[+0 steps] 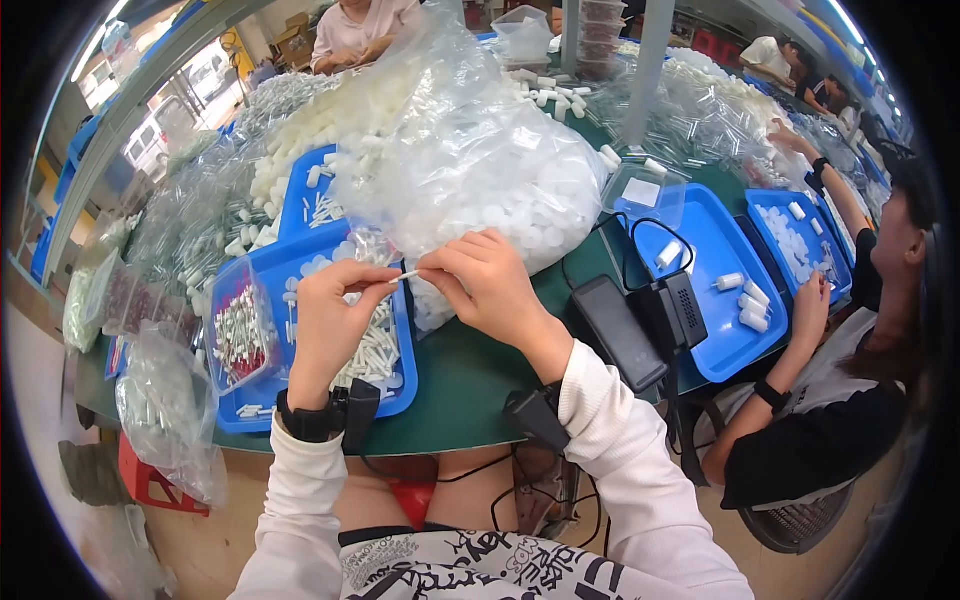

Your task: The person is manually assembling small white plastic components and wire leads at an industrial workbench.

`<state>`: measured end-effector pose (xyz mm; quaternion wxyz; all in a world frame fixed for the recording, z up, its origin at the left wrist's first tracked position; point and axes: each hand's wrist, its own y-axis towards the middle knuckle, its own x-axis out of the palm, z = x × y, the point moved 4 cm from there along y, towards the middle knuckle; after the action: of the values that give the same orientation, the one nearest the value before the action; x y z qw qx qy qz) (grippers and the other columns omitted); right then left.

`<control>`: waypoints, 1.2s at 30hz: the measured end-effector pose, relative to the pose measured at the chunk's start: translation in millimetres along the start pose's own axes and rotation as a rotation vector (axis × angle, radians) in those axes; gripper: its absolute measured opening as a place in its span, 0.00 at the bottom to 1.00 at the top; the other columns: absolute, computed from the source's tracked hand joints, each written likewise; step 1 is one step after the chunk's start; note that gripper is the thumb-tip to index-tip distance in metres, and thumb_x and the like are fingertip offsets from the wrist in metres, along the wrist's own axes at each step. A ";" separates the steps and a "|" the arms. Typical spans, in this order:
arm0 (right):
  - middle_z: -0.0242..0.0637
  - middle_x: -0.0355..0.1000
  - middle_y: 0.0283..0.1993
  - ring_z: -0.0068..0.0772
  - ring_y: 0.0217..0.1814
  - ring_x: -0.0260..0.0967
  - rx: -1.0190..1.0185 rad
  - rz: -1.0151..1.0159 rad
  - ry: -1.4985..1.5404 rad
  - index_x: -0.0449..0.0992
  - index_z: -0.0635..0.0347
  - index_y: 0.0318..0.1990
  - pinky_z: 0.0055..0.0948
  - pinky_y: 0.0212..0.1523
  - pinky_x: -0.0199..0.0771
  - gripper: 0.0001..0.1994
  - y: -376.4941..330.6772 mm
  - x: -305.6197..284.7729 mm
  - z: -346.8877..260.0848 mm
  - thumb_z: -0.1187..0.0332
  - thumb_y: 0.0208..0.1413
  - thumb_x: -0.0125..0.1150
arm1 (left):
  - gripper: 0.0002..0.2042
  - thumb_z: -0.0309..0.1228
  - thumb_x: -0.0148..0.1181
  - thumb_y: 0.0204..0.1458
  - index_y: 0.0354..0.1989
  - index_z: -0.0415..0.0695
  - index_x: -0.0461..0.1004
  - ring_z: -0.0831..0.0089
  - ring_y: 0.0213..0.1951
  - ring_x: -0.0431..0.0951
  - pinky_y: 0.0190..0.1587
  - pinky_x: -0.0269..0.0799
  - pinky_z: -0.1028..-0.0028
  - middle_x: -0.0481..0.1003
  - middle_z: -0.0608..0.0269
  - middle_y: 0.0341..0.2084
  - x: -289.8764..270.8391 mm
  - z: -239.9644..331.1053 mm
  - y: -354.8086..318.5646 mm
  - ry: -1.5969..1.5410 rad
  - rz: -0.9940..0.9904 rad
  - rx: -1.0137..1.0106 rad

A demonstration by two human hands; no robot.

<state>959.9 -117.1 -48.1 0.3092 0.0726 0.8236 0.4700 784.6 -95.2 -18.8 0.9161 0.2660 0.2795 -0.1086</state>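
My left hand [335, 310] and my right hand [485, 280] are raised together over a blue tray [300, 262]. Between their fingertips they pinch a small thin white stick-like part [405, 276], one hand at each end. Beneath them the tray holds a heap of short white tubes [375, 350]. A clear box of white sticks with red tips [240, 335] stands at the tray's left end. A big clear bag of white caps [480, 170] bulges right behind my hands.
A black device with a cable [625, 330] lies on the green table [470, 385] to my right. A person in black sits at the right over more blue trays [720, 250]. Another person sits at the far end. Bags of clear tubes pile up on the left.
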 end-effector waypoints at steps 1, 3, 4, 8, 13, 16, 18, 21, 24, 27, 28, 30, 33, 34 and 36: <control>0.32 0.72 0.28 0.36 0.32 0.68 -0.027 0.004 -0.012 0.76 0.56 0.32 0.32 0.35 0.63 0.03 1.0 -1.3 -2.8 0.70 0.50 0.63 | 0.07 0.20 0.63 0.45 0.34 0.37 0.81 0.74 0.30 0.80 0.35 0.74 0.78 0.80 0.58 0.27 -2.8 -2.4 -0.8 0.003 0.005 -0.008; 0.33 0.72 0.29 0.36 0.33 0.68 -0.057 0.005 -0.014 0.76 0.57 0.33 0.32 0.35 0.63 0.04 1.7 0.8 -6.1 0.70 0.50 0.63 | 0.07 0.20 0.64 0.45 0.34 0.37 0.80 0.74 0.30 0.80 0.35 0.74 0.79 0.80 0.57 0.27 -12.6 -12.9 -0.9 -0.019 0.009 -0.036; 0.33 0.72 0.30 0.36 0.33 0.68 -0.012 0.092 -0.028 0.75 0.57 0.35 0.31 0.36 0.63 0.06 1.1 -0.9 -5.1 0.69 0.49 0.63 | 0.07 0.21 0.63 0.45 0.34 0.37 0.80 0.74 0.29 0.81 0.35 0.74 0.78 0.80 0.56 0.27 -20.7 -18.6 -1.0 0.012 0.060 -0.051; 0.36 0.71 0.33 0.38 0.34 0.67 0.156 0.144 0.048 0.75 0.58 0.38 0.32 0.39 0.65 0.10 0.1 -2.2 -1.1 0.69 0.49 0.63 | 0.07 0.23 0.64 0.45 0.33 0.36 0.79 0.72 0.28 0.81 0.35 0.75 0.77 0.80 0.56 0.25 -51.1 -45.3 5.1 0.218 0.110 -0.143; 0.35 0.71 0.34 0.38 0.36 0.68 0.005 0.053 -0.104 0.75 0.57 0.35 0.33 0.41 0.65 0.07 -4.4 5.9 -7.7 0.71 0.46 0.62 | 0.07 0.25 0.66 0.42 0.29 0.36 0.78 0.68 0.27 0.81 0.33 0.75 0.75 0.79 0.55 0.23 -33.9 -61.1 27.4 0.341 0.077 -0.106; 0.32 0.72 0.35 0.37 0.39 0.68 -0.084 0.007 -0.112 0.76 0.55 0.34 0.33 0.43 0.64 0.07 -9.0 19.5 -16.7 0.71 0.45 0.62 | 0.07 0.26 0.66 0.42 0.27 0.36 0.78 0.68 0.25 0.79 0.31 0.74 0.74 0.78 0.57 0.22 -26.7 -67.5 32.0 0.359 0.060 -0.139; 0.32 0.72 0.37 0.38 0.44 0.67 -0.133 -0.090 -0.029 0.76 0.55 0.34 0.37 0.48 0.64 0.09 -13.8 37.3 -27.4 0.68 0.44 0.63 | 0.09 0.29 0.67 0.41 0.28 0.37 0.77 0.67 0.26 0.79 0.31 0.73 0.72 0.78 0.56 0.23 -29.2 -67.9 32.1 0.398 0.049 -0.132; 0.32 0.71 0.38 0.37 0.47 0.66 -0.192 -0.217 0.073 0.76 0.56 0.35 0.38 0.52 0.63 0.09 -20.8 55.9 -40.6 0.67 0.44 0.63 | 0.10 0.30 0.66 0.42 0.30 0.37 0.77 0.65 0.29 0.78 0.34 0.72 0.70 0.78 0.54 0.26 -43.0 -65.6 24.2 0.444 0.128 -0.058; 0.33 0.71 0.38 0.37 0.47 0.65 -0.122 -0.308 0.046 0.76 0.56 0.34 0.38 0.54 0.62 0.10 -30.5 59.9 -35.0 0.66 0.43 0.64 | 0.11 0.31 0.65 0.43 0.33 0.37 0.77 0.62 0.32 0.78 0.37 0.72 0.69 0.78 0.52 0.30 -76.2 -59.9 10.0 0.524 0.192 -0.155; 0.32 0.71 0.36 0.37 0.46 0.66 -0.108 -0.321 0.059 0.77 0.56 0.33 0.37 0.54 0.61 0.09 -29.1 65.1 -38.3 0.66 0.43 0.65 | 0.10 0.30 0.64 0.45 0.33 0.38 0.77 0.60 0.32 0.78 0.37 0.72 0.68 0.77 0.52 0.28 -134.4 -87.7 -16.9 0.615 0.246 -0.223; 0.32 0.72 0.35 0.36 0.45 0.66 -0.107 -0.327 0.074 0.78 0.55 0.33 0.37 0.54 0.61 0.09 -29.0 69.2 -39.6 0.66 0.43 0.64 | 0.10 0.30 0.64 0.45 0.34 0.38 0.77 0.60 0.32 0.78 0.37 0.72 0.67 0.77 0.52 0.28 -151.0 -102.9 -27.4 0.704 0.250 -0.272; 0.30 0.72 0.34 0.35 0.44 0.66 -0.088 -0.320 0.110 0.78 0.54 0.34 0.37 0.54 0.61 0.09 -30.0 70.1 -37.3 0.67 0.43 0.64 | 0.11 0.30 0.63 0.45 0.35 0.38 0.77 0.59 0.31 0.78 0.36 0.72 0.67 0.77 0.52 0.27 -154.4 -110.8 -33.8 0.782 0.250 -0.317; 0.28 0.72 0.31 0.33 0.42 0.66 -0.031 -0.327 0.183 0.78 0.52 0.36 0.36 0.53 0.60 0.09 -29.6 68.6 -34.3 0.69 0.44 0.63 | 0.11 0.30 0.64 0.43 0.35 0.40 0.78 0.59 0.30 0.78 0.35 0.72 0.66 0.77 0.53 0.25 -149.1 -117.6 -36.1 0.792 0.147 -0.459; 0.27 0.72 0.31 0.33 0.42 0.66 0.007 -0.340 0.221 0.79 0.50 0.37 0.36 0.52 0.60 0.09 -29.2 68.1 -32.5 0.69 0.45 0.63 | 0.11 0.29 0.65 0.41 0.35 0.41 0.78 0.59 0.30 0.79 0.35 0.72 0.66 0.77 0.54 0.24 -146.6 -115.6 -33.0 0.776 0.154 -0.461; 0.27 0.72 0.30 0.33 0.40 0.66 0.036 -0.291 0.290 0.79 0.51 0.38 0.36 0.50 0.61 0.09 -25.2 61.8 -31.9 0.69 0.46 0.63 | 0.11 0.29 0.66 0.40 0.34 0.42 0.78 0.59 0.29 0.79 0.35 0.72 0.66 0.77 0.54 0.23 -144.2 -112.0 -29.8 0.756 0.161 -0.454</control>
<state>896.5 -128.7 -84.3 0.2507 -0.1101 0.8695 0.4110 605.1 -51.4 -28.0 0.7902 0.0999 0.5901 0.1320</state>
